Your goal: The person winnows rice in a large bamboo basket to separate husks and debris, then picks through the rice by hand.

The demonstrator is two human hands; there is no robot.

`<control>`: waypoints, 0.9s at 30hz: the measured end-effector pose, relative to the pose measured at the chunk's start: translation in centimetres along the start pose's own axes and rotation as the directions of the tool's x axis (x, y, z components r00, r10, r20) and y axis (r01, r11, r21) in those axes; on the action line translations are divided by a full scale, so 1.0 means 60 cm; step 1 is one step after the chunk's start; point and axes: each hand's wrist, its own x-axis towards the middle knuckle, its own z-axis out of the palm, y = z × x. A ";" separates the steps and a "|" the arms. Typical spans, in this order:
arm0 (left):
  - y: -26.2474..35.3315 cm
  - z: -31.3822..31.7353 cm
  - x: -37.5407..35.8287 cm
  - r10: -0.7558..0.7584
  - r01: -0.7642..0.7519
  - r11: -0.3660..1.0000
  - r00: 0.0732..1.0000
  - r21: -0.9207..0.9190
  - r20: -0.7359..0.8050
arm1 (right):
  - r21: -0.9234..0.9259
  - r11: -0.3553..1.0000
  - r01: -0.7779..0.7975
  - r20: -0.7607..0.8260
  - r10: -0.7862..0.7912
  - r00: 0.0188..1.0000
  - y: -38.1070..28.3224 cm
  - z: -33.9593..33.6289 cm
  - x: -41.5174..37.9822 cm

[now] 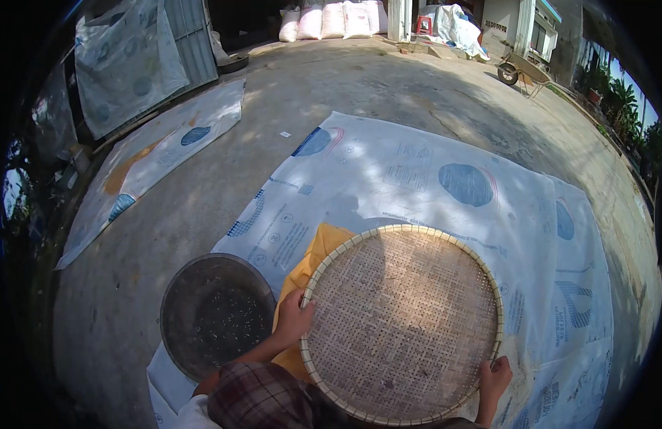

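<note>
A round woven bamboo tray [406, 322] with a pale bound rim is held over a white printed sheet [395, 164]. My left hand [294, 318] grips its left rim, fingers closed round the edge. At the lower right rim, my right hand [495, 375] is closed on the edge too. The tray's weave shows through, with a sunlit patch in its middle. Left of the tray stands a dark round basin [216, 314] with small pale bits scattered inside. Part of a yellow cloth or sack [320, 247] shows between basin and tray, the rest hidden beneath the tray.
Another printed sheet [159, 157] with a brownish strip of material lies at the left on the concrete ground [202, 186]. Full white sacks [334, 20] stand at the far doorway. A wheelbarrow [524, 71] and a red stool [424, 25] are at the back right.
</note>
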 end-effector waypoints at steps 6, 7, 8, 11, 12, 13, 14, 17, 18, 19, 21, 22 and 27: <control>-0.080 -0.043 0.068 -0.075 0.076 0.996 0.997 0.040 -0.015 | -0.080 0.954 0.289 0.216 -0.267 0.939 -0.046 0.053 -0.082; -0.076 -0.060 0.076 -0.071 0.072 0.997 0.996 0.029 -0.054 | -0.016 0.961 0.276 0.240 -0.264 0.934 -0.051 0.068 -0.082; -0.059 -0.062 0.067 -0.071 0.074 0.996 0.996 0.057 -0.047 | -0.049 0.980 0.194 0.233 -0.178 0.956 -0.044 0.065 -0.068; -0.008 -0.040 0.045 0.060 -0.060 0.998 0.997 0.012 -0.046 | -0.028 0.995 0.093 0.238 -0.084 0.968 -0.067 0.065 -0.056; -0.014 -0.036 0.042 0.042 -0.043 0.999 0.999 -0.023 -0.035 | -0.004 0.995 0.097 0.239 -0.093 0.966 -0.077 0.061 -0.052; -0.020 -0.019 0.033 0.010 -0.012 0.997 1.000 -0.076 -0.024 | 0.003 0.994 0.112 0.240 -0.109 0.965 -0.080 0.048 -0.043; -0.052 -0.028 0.051 -0.027 0.026 0.999 0.999 -0.033 -0.033 | 0.009 0.992 0.128 0.240 -0.126 0.963 -0.081 0.037 -0.037; -0.123 -0.058 0.086 -0.019 0.029 0.996 0.992 0.079 -0.126 | 0.013 0.962 0.273 0.238 -0.268 0.934 -0.093 0.063 -0.064; -0.093 -0.063 0.082 -0.049 0.060 0.992 0.994 0.113 -0.102 | 0.013 0.980 0.200 0.207 -0.198 0.958 -0.089 0.058 -0.059; -0.066 -0.044 0.070 0.026 -0.018 0.997 0.994 0.071 -0.107 | 0.009 0.992 0.123 0.176 -0.122 0.977 -0.077 0.054 -0.050; -0.025 -0.016 0.039 0.092 -0.089 0.996 0.989 0.026 -0.112 | -0.027 0.999 0.028 0.102 -0.025 0.994 -0.032 0.034 -0.022; -0.004 -0.013 0.028 0.028 -0.030 0.998 0.999 -0.054 -0.038 | -0.016 1.000 -0.003 0.091 0.005 0.996 -0.022 0.015 -0.010; -0.096 -0.048 0.060 -0.094 0.104 0.992 0.987 0.066 -0.132 | -0.178 0.895 0.410 0.151 -0.387 0.910 -0.049 0.095 -0.067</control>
